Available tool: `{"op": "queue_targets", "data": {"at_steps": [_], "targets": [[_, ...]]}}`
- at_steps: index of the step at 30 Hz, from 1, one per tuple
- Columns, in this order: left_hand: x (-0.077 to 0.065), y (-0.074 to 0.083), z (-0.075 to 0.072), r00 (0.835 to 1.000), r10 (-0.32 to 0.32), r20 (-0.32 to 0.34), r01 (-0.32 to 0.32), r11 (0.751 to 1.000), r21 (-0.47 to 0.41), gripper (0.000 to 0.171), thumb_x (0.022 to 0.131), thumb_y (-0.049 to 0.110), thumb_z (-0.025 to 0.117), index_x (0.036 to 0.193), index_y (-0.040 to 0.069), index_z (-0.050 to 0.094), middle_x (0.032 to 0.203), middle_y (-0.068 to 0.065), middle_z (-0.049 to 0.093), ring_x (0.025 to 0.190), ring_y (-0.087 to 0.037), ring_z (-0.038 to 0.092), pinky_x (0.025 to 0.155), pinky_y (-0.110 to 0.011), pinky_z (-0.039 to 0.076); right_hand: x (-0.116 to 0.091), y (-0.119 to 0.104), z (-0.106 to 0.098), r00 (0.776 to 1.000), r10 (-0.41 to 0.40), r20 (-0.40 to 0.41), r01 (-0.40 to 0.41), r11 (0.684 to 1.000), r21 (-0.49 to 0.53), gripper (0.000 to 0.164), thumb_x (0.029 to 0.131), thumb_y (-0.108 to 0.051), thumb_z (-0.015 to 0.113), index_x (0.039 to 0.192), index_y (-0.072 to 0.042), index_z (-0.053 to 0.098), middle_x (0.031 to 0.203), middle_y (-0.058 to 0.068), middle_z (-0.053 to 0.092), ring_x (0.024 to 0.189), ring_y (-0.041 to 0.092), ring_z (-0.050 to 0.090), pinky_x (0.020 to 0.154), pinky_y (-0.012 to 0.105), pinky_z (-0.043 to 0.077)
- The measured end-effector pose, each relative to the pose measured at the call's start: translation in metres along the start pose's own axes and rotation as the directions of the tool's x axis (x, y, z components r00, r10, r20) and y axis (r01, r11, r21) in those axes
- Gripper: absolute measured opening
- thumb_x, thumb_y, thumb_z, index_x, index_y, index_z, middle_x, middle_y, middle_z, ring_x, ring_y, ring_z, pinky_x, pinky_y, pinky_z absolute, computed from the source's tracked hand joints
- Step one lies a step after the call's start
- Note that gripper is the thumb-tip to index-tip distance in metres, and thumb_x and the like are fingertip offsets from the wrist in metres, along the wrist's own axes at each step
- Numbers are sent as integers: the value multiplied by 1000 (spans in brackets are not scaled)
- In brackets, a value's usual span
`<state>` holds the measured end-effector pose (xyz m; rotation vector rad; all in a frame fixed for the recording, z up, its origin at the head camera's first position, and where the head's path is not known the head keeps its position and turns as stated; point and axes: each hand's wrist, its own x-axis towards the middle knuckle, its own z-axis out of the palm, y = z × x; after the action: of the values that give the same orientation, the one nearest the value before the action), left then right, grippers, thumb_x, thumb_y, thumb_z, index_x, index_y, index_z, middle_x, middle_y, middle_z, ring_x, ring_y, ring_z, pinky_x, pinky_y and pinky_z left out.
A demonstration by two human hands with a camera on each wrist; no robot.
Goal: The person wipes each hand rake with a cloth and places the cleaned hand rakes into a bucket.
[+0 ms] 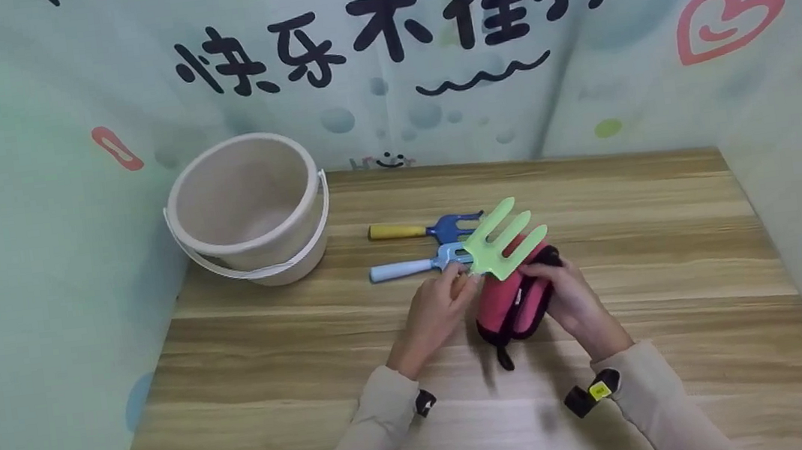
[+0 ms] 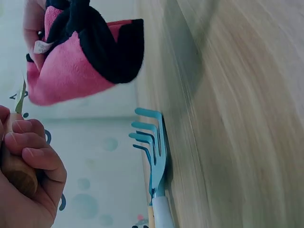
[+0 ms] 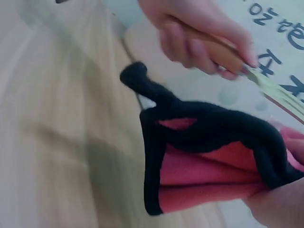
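Observation:
My left hand (image 1: 432,316) grips the wooden handle (image 3: 219,54) of a small hand fork with light green tines (image 1: 500,244). In the head view those tines overlap a soft pink pouch (image 1: 498,304) with black edging and a black loop at its near end. My right hand (image 1: 577,301) holds this pouch at its far right side, above the table. Seen from the right wrist, pink folds show inside the black edging. Behind the green tines lie a light blue hand fork (image 1: 406,269) and a dark blue one with a yellow handle (image 1: 399,231).
A white bucket (image 1: 306,264) with its handle down stands at the back left of the wooden table (image 1: 273,360). Printed cloth (image 1: 389,117) with writing and drawings hangs along the back and both sides.

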<state>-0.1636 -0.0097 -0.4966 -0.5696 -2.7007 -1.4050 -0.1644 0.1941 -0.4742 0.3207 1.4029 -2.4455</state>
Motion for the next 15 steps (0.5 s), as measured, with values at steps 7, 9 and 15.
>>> {"op": "queue_targets", "data": {"at_steps": [7, 9, 15], "targets": [[1, 3, 8, 999, 43, -15, -42, 999, 11, 26, 98, 34, 44, 103, 12, 56, 62, 9, 32, 58, -6, 37, 52, -19, 32, 0, 21, 1, 994, 50, 94, -55, 997, 49, 36, 91, 8, 42, 113, -17, 53, 105, 0, 66, 100, 12, 61, 89, 29, 48], [0, 3, 8, 999, 43, -2, -43, 999, 6, 26, 98, 34, 42, 104, 11, 55, 63, 9, 33, 57, -5, 36, 51, -18, 31, 0, 23, 1, 993, 58, 103, -65, 996, 65, 37, 91, 8, 42, 116, -18, 50, 107, 0, 65, 101, 13, 61, 89, 31, 48], [-1, 1, 8, 998, 42, 42, -43, 999, 15, 28, 99, 34, 40, 108, 11, 53, 65, 8, 36, 59, -5, 37, 52, -17, 32, -3, 24, -3, 996, 34, 77, -44, 991, 123, 33, 92, 9, 41, 118, -10, 47, 110, 4, 62, 105, 17, 60, 91, 34, 48]]}}
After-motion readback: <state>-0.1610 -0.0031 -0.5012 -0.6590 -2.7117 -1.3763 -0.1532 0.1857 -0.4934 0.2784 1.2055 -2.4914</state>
